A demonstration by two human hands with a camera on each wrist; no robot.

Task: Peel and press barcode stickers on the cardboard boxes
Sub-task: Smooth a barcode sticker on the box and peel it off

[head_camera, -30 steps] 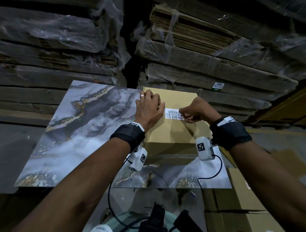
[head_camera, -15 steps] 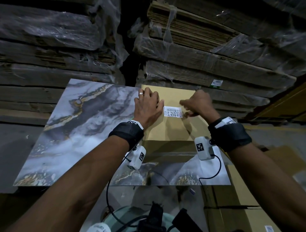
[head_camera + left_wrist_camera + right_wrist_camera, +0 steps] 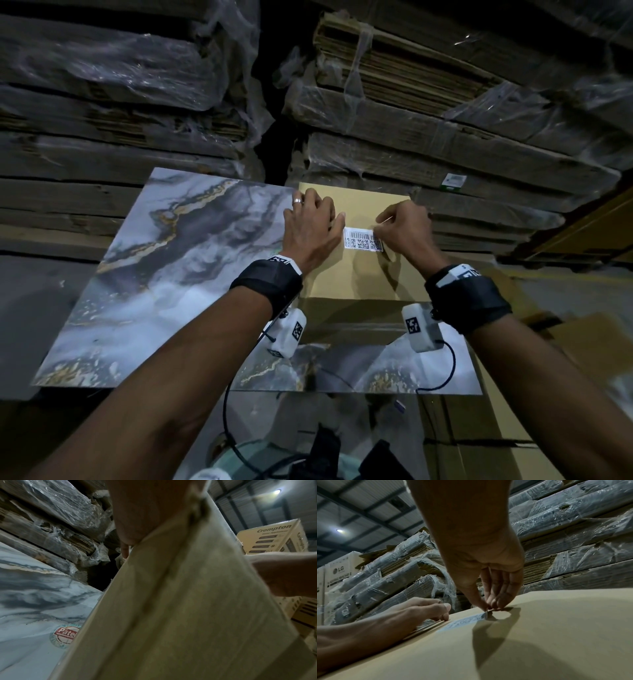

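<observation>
Flat tan cardboard box (image 3: 356, 274) lies on glossy marbled grey-white tile slab (image 3: 164, 274), at its far right. White rectangular barcode sticker (image 3: 362, 238) stuck on the box top, mid-upper area. Left hand (image 3: 313, 233) flat on the box's left edge, fingers straight, thumb tip at the sticker's left end. Right hand (image 3: 404, 228) fingertips (image 3: 489, 605) bunched, pinching the sticker's right end. Shrink-wrapped corrugated stacks (image 3: 428, 113) behind the box.

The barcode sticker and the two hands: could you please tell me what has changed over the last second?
The right hand has lifted from its low fist to fingertips pinching the barcode sticker's right end. The left hand stays flat on the cardboard box, thumb at the sticker's left end; sticker and box have not shifted.
</observation>
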